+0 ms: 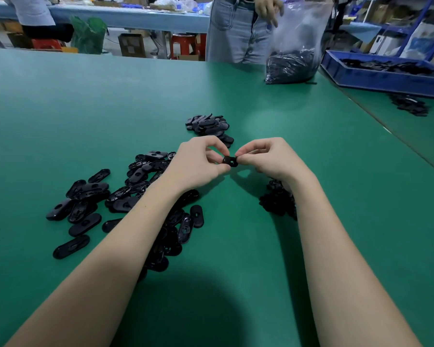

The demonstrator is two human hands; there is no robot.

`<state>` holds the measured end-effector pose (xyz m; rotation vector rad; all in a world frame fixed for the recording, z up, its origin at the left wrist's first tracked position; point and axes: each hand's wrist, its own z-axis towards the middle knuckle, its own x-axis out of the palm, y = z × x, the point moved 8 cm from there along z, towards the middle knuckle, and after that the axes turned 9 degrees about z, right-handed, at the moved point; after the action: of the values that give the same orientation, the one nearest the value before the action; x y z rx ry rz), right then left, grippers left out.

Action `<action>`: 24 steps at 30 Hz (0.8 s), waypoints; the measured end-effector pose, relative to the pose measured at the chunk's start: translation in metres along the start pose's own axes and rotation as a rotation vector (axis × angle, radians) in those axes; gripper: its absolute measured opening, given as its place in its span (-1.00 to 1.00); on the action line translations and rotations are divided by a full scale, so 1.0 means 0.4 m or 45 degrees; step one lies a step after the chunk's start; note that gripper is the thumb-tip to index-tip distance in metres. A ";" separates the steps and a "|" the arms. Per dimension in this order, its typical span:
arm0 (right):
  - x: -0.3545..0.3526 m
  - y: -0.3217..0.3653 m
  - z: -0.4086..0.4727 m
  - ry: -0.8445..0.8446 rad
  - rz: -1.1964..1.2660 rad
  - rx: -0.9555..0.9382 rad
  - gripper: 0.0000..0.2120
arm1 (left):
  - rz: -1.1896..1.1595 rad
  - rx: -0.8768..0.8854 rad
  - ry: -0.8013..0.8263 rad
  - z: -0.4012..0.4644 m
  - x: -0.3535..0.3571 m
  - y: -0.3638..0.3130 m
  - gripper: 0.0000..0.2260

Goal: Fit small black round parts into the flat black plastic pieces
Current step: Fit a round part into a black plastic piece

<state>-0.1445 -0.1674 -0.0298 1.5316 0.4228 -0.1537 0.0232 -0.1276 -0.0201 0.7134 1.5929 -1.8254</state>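
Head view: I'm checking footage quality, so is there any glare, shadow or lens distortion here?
Head view: a pale glare patch on the green table; a dark rounded shadow at the near edge; wide-angle bending of the table's right edge; the black part pinched between both hands looks soft.

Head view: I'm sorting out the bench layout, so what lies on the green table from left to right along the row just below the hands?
Loose flat oval pieces → left forearm → small round parts pile → right forearm.

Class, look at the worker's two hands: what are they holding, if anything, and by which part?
Both hands pinch one small black part above the table: left hand by its left end, right hand by its right end.
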 end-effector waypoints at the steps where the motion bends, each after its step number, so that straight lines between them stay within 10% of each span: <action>1: -0.002 -0.001 0.000 -0.007 0.004 0.008 -0.93 | 0.003 0.003 -0.006 0.000 -0.002 -0.001 -0.83; 24: 0.008 0.000 0.002 0.064 -0.035 -0.001 -0.94 | 0.079 0.096 0.022 -0.001 -0.006 -0.020 -0.84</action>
<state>-0.1415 -0.1675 -0.0309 1.5318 0.4835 -0.1368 0.0191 -0.1262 -0.0131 0.8057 1.5025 -1.8473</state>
